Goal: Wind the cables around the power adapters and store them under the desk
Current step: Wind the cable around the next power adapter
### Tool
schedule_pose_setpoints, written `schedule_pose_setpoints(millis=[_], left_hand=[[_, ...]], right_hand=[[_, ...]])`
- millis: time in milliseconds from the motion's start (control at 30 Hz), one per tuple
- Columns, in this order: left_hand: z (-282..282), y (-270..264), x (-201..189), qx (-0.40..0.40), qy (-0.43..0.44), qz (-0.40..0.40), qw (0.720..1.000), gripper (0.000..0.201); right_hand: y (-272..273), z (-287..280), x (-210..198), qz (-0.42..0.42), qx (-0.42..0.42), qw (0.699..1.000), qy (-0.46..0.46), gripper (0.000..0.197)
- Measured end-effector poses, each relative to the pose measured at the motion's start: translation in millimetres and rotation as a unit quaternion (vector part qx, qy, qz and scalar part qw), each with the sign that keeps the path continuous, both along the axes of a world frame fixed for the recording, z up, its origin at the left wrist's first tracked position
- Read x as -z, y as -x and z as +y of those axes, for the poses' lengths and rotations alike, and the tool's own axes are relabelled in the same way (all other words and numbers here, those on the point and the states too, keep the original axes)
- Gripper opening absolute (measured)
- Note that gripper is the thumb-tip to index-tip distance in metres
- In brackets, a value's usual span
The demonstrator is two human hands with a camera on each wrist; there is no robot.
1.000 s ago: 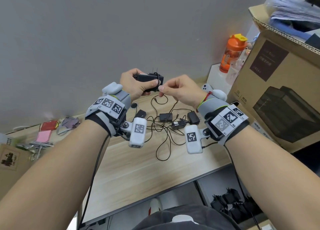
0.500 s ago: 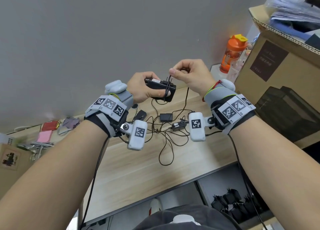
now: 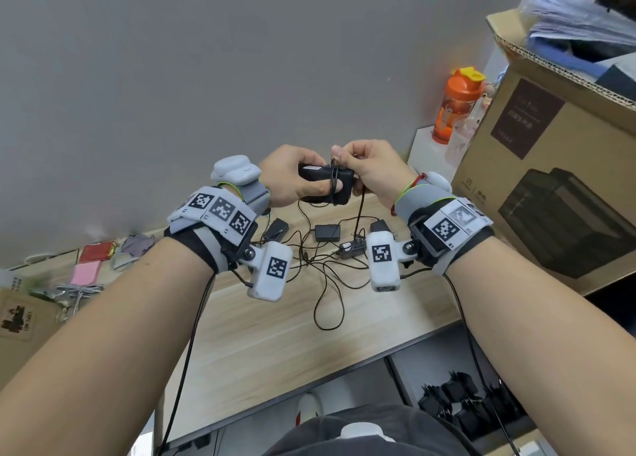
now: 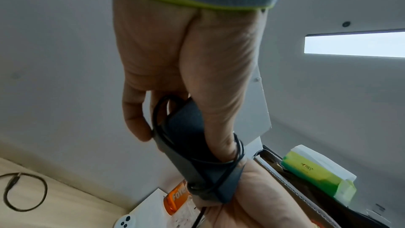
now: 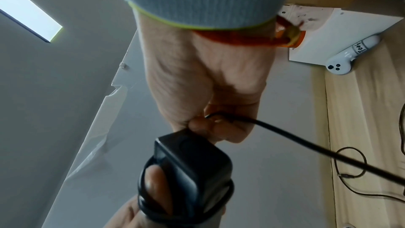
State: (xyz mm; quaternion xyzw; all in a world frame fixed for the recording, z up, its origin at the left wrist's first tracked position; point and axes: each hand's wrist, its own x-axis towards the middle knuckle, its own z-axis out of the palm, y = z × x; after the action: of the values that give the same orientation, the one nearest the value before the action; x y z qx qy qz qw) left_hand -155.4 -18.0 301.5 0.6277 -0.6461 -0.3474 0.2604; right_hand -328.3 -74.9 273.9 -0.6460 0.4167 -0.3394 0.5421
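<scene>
holding a black power adapter up in the air over the wooden desk, the left hand is curling its fingers and thumb around it. the thumb is lying along the side of the adapter, and a few loops of the thin black cable are going around both the adapter and the thumb tip. the right hand is sitting just beside the adapter, touching its end. its thumb and fingers are pinching the cable tight right at the top of the adapter. from that pinch the loose part of the cable is hanging down to the desk.

on the desk, under the hands, more black adapters are lying in a messy tangle of wires. an orange bottle is standing near the wall, next to a big cardboard box with papers on top. a white game controller is lying by the white pad under the bottle. pink and red little things are sitting far off on the left side of the desk. under the desk, on the right, a pile of black adapters is lying on a low shelf.
</scene>
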Motion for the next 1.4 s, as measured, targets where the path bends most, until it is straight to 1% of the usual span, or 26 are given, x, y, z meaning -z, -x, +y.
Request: schedule_pose_setpoints(millis=[67,133,200,267,300,333,367,467,567,633,700,800,900,1033,1133,1233,1333,1400], left_hand=[[-1,0,-2,0.012,0.005,-0.022,1.0,0.039],[-1,-1,-2,0.017,0.003,-0.009,1.0,0.035],[1,1,0,0.014,0.012,0.033,0.999,0.028],[1,4,-1,-0.014,0.03,0.104,0.994,0.021],[1,5,-3,-0.037,0.039,0.14,0.989,0.022],[-1,5,-3,-0.063,0.049,0.157,0.984,0.025],[-3,3,-3,-0.089,0.062,0.151,0.983,0.028],[-8,-2,2,-0.147,0.085,0.097,0.981,0.03],[-13,-11,6,-0.185,0.076,0.06,0.978,0.033],[-13,-17,8,-0.192,0.063,0.023,0.979,0.034],[-13,-22,9,-0.187,0.058,0.002,0.981,0.033],[-8,-23,8,-0.155,0.039,-0.037,0.986,0.031],[-4,-20,9,-0.128,0.026,-0.031,0.991,0.032],[-4,-13,6,-0.096,0.036,-0.036,0.994,0.031],[-4,-8,1,-0.071,0.045,-0.038,0.996,0.031],[-5,-5,-4,-0.05,0.045,-0.021,0.998,0.031],[-4,-1,-8,-0.032,0.052,0.041,0.997,0.027],[-4,2,-9,-0.041,0.061,0.08,0.994,0.026]], right_hand=[[0,0,2,0.001,-0.001,1.0,-0.008,0.029],[-1,1,2,-0.007,0.006,1.0,-0.021,0.029],[-1,-1,2,-0.02,0.012,0.999,-0.035,0.026],[1,0,6,-0.016,0.012,0.999,-0.048,0.018],[3,1,8,-0.008,0.004,0.999,-0.047,0.018],[3,4,11,0.002,-0.01,0.999,-0.044,0.021],[3,7,15,0.014,-0.027,0.999,-0.04,0.024],[1,18,15,0.052,-0.068,0.996,-0.019,0.029],[2,27,0,0.107,-0.091,0.99,0.027,0.029],[5,29,-13,0.135,-0.103,0.984,0.059,0.028],[6,28,-21,0.131,-0.103,0.983,0.083,0.026],[6,17,-26,0.092,-0.07,0.987,0.108,0.024],[8,5,-32,0.076,-0.049,0.988,0.127,0.023],[10,-9,-30,0.072,-0.038,0.986,0.144,0.017],[10,-14,-27,0.053,-0.023,0.987,0.148,0.015],[11,-18,-23,0.028,-0.015,0.989,0.142,0.012],[11,-17,-18,0.032,-0.005,0.992,0.123,0.018],[9,-12,-14,0.041,-0.004,0.994,0.098,0.026]])
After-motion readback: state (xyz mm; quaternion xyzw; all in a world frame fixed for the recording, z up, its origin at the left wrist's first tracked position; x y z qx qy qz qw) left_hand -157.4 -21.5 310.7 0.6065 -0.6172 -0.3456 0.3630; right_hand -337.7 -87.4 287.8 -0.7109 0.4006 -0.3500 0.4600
